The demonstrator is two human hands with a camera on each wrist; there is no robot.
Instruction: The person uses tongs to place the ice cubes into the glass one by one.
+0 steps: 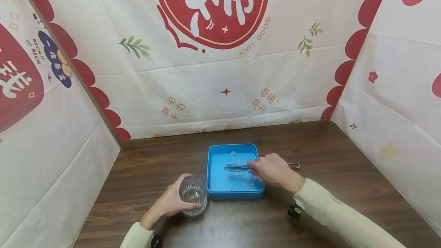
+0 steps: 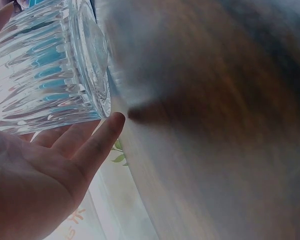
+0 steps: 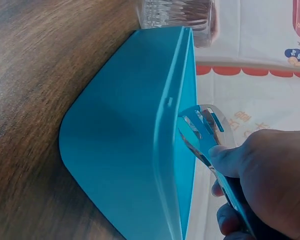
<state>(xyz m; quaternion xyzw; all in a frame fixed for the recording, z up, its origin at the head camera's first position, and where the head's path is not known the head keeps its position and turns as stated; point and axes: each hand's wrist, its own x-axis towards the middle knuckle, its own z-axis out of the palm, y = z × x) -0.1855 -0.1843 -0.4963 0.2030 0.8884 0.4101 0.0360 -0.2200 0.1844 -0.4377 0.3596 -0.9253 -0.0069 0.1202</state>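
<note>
On the left of the table, my left hand (image 1: 171,199) grips a clear ribbed glass (image 1: 193,198), fingers on one side and thumb on the other. The left wrist view shows the glass's fluted wall and thick base close up. My right hand (image 1: 272,169) holds metal tongs (image 1: 237,167) over a blue square tray (image 1: 236,196). In the right wrist view, the slotted head of the tongs (image 3: 202,131) reaches past the tray's rim. Several small clear cubes (image 1: 245,182) lie scattered inside the tray. Whether the tongs pinch a cube cannot be seen.
The glass stands right beside the tray's left wall. Beneath them is a dark wood-grain table (image 1: 155,160). White printed cloth (image 1: 213,68) hangs along the table's back edge, with more cloth panels at the left and right sides.
</note>
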